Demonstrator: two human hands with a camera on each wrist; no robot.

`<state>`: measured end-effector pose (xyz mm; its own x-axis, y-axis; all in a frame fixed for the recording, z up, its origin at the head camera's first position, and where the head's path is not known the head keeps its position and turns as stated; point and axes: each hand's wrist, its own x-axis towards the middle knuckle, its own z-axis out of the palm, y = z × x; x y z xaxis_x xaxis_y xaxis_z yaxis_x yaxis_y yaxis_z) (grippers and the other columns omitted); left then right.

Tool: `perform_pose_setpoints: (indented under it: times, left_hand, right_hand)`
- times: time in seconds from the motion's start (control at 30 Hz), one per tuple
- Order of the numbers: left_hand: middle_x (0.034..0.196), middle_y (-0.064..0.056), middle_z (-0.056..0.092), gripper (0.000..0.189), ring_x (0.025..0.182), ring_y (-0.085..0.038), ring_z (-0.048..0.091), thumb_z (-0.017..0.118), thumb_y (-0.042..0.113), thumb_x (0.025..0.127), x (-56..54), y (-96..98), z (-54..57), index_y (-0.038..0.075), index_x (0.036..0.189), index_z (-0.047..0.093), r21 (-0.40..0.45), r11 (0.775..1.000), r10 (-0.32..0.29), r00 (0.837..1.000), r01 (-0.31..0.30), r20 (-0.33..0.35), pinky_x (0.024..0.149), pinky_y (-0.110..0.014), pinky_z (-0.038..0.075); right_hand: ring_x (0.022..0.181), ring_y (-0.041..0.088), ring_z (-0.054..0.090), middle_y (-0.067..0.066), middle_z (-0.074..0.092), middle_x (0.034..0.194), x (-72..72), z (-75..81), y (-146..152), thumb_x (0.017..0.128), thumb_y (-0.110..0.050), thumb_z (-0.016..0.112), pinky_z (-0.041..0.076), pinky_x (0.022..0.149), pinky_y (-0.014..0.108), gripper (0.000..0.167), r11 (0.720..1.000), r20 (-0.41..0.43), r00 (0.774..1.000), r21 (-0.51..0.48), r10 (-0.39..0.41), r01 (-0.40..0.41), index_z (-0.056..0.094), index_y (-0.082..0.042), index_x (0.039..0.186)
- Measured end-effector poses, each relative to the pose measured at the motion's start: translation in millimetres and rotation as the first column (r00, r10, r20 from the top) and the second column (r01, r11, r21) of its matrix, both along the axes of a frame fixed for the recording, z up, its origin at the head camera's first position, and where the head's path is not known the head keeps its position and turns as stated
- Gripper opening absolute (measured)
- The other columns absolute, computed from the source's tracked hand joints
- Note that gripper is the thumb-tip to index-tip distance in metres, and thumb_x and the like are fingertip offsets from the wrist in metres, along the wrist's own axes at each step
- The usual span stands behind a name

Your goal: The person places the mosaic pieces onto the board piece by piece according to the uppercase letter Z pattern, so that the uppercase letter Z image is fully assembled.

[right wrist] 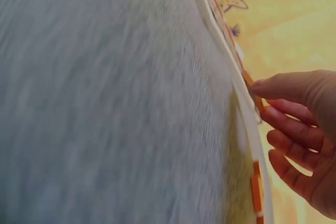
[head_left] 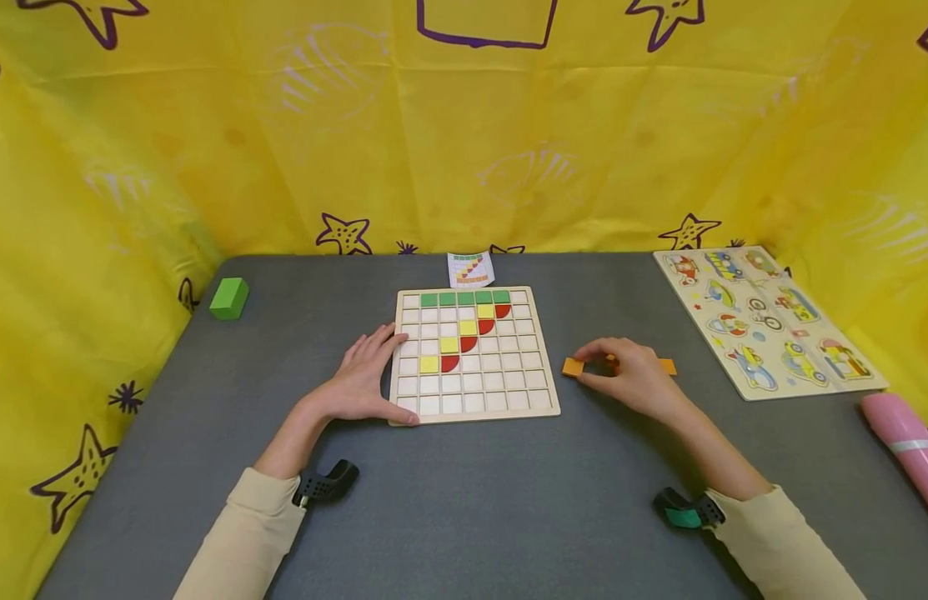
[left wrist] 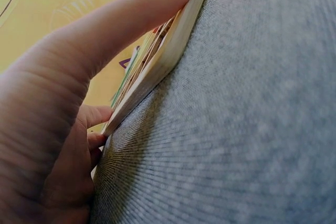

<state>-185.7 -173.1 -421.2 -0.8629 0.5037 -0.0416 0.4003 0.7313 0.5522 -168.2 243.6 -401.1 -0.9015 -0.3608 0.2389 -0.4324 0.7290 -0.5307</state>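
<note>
A pale wooden grid board [head_left: 551,402] lies flat, with a row of green squares [head_left: 467,297] near its far edge. Below them, yellow squares [head_left: 429,364] and red quarter-circle tiles [head_left: 449,363] step diagonally down to the left. My left hand [head_left: 362,375] rests along the board's left side, thumb over the near corner and fingertips at the edge; the left wrist view shows the thumb [left wrist: 142,11] extended across the rim. Just right of the board, my right hand [head_left: 632,375] pinches an orange square tile [head_left: 573,367] between thumb and fingers.
More orange tiles [head_left: 667,367] lie partly behind the right hand. A small pattern card [head_left: 471,269] stands at the board's far edge. A green block [head_left: 229,298] sits at far left; a vehicle puzzle board [head_left: 779,321] and pink cylindrical object [head_left: 902,442] are at right.
</note>
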Motion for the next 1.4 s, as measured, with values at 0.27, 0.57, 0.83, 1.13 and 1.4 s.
perform_pose_setpoints:
  times: [0.27, 0.57, 0.83, 1.13, 1.4]
  left_hand:
    - [0.160, -0.017, 0.009, 0.123, 0.147, -0.034, 0.004, 0.082, 0.063, 0.062, -0.8, -0.8, -1.6, 0.006, 0.153, 0.022, 0.001, 1.000, -0.005, 1.000, 0.005, 0.001, 0.114, -0.055, 0.003]
    - [0.161, -0.017, 0.008, 0.124, 0.147, -0.034, 0.003, 0.082, 0.063, 0.062, -0.8, -1.1, 0.2, 0.006, 0.154, 0.021, 0.000, 1.000, -0.005, 1.000, 0.005, 0.015, 0.114, -0.055, 0.002]
    - [0.161, -0.017, 0.008, 0.125, 0.147, -0.034, 0.003, 0.082, 0.063, 0.062, -0.6, -0.7, 0.4, 0.007, 0.155, 0.020, -0.018, 1.000, -0.001, 1.000, 0.001, 0.012, 0.114, -0.056, 0.001]
    - [0.161, -0.017, 0.006, 0.125, 0.148, -0.034, 0.001, 0.081, 0.065, 0.063, -0.3, -1.0, 1.3, 0.008, 0.156, 0.020, -0.026, 1.000, -0.004, 1.000, 0.004, 0.019, 0.114, -0.056, 0.000]
    - [0.161, -0.017, 0.006, 0.125, 0.148, -0.033, 0.001, 0.080, 0.066, 0.063, 0.4, -1.5, 1.1, 0.009, 0.156, 0.020, -0.025, 1.000, -0.007, 1.000, 0.007, 0.013, 0.114, -0.056, 0.000]
  right_hand:
    - [0.092, 0.018, 0.063, -0.002, 0.069, 0.100, -3.8, 7.0, -30.5, 0.081, -0.015, 0.080, 0.052, 0.080, 0.041, 0.025, 0.996, 0.070, 0.996, -0.075, 0.056, -0.051, 0.072, -0.012, 0.105]
    - [0.089, 0.018, 0.059, -0.003, 0.069, 0.099, -7.4, 8.0, -67.5, 0.082, -0.014, 0.080, 0.052, 0.079, 0.037, 0.025, 0.984, 0.120, 0.980, -0.103, 0.159, -0.147, 0.071, -0.010, 0.105]
    - [0.090, 0.016, 0.059, -0.004, 0.068, 0.098, -11.0, 4.5, -103.1, 0.081, -0.013, 0.079, 0.052, 0.081, 0.034, 0.024, 0.963, 0.140, 0.957, -0.130, 0.255, -0.238, 0.071, -0.010, 0.103]
    - [0.088, 0.014, 0.059, -0.003, 0.068, 0.096, -12.4, -0.9, -136.0, 0.080, -0.013, 0.079, 0.050, 0.081, 0.029, 0.023, 0.945, 0.106, 0.942, -0.112, 0.318, -0.307, 0.071, -0.011, 0.102]
    - [0.086, 0.012, 0.059, -0.004, 0.067, 0.092, -15.2, -1.0, -157.9, 0.082, -0.014, 0.078, 0.048, 0.082, 0.029, 0.017, 0.936, 0.092, 0.932, -0.071, 0.351, -0.346, 0.071, -0.013, 0.097]
